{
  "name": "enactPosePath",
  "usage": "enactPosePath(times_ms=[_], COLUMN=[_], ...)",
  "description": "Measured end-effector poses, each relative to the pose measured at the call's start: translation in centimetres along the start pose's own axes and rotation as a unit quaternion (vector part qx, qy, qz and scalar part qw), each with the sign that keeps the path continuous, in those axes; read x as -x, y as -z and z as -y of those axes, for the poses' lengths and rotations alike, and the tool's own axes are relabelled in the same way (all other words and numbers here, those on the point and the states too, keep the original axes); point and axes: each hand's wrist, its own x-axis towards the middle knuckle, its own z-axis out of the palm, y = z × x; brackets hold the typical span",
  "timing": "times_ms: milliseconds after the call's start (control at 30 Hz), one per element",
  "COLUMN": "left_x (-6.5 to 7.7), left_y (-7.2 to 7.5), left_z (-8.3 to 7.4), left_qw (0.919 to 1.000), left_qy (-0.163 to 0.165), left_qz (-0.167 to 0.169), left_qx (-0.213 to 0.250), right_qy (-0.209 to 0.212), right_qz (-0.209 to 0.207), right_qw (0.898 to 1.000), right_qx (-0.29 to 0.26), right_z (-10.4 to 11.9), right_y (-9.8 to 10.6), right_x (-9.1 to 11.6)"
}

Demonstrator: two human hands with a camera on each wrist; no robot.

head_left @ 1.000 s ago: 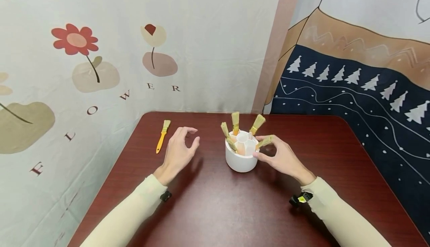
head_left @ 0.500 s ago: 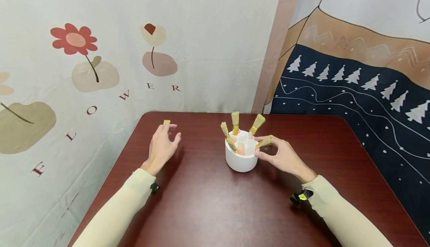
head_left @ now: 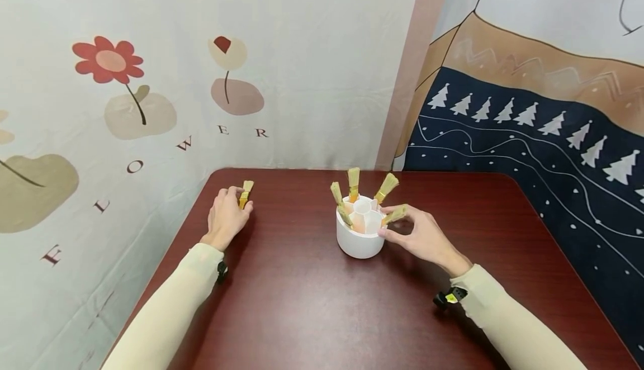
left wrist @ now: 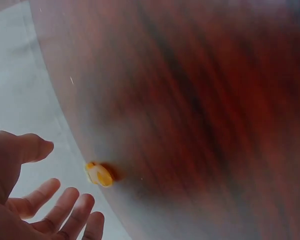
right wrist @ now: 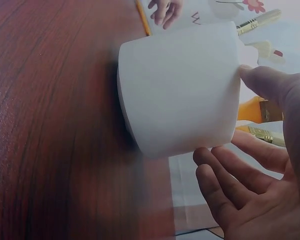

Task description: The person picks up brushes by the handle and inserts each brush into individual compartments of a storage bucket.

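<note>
A paintbrush [head_left: 245,194] with pale bristles and a yellow handle lies at the table's far left. My left hand [head_left: 227,216] is right beside it, thumb and fingers spread apart; in the left wrist view the yellow handle end [left wrist: 99,175] shows beyond the fingertips. Right of the middle stands a white round brush holder [head_left: 359,244], divided into compartments around a central ring. Several brushes [head_left: 386,186] lean outward in it, bristles up. My right hand [head_left: 422,235] grips the holder's right side, thumb [right wrist: 265,82] at the rim and fingers on the other side.
The dark red wooden table [head_left: 302,303] has rounded far corners. Right behind its far edge hangs a pale cloth [head_left: 322,79] with printed flowers. On the right is a navy cloth [head_left: 503,152] with white trees.
My left hand has moved left, from the table's middle to the lying paintbrush, passing over it. My right hand has stayed at the holder.
</note>
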Motion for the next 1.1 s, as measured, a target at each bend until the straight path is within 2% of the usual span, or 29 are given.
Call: enactPosePath(times_ms=[267,467,867,1100], left_x=[-1.7,-2.6,-4.0,-4.4], left_y=[-0.4,-0.8,-1.5,-1.3], left_z=[1.3,1.9,1.7,1.2], left_qw=[0.9990,0.9978,0.9954,0.9951], left_qy=[0.019,0.036,0.057,0.061], left_qz=[0.036,0.043,0.048,0.060], left_qx=[-0.018,-0.036,-0.061,-0.050], right_qy=[-0.007,-0.018,-0.018,-0.012], right_qz=[-0.019,-0.029,-0.050,-0.056], right_qw=[1.000,0.999,0.998,0.998], right_qx=[0.005,0.024,0.020,0.019], right_z=[0.2,0.5,0.9,1.0], right_y=[-0.2,-0.4,-1.1,-1.2], right_x=[0.4,0.7,1.0,0.9])
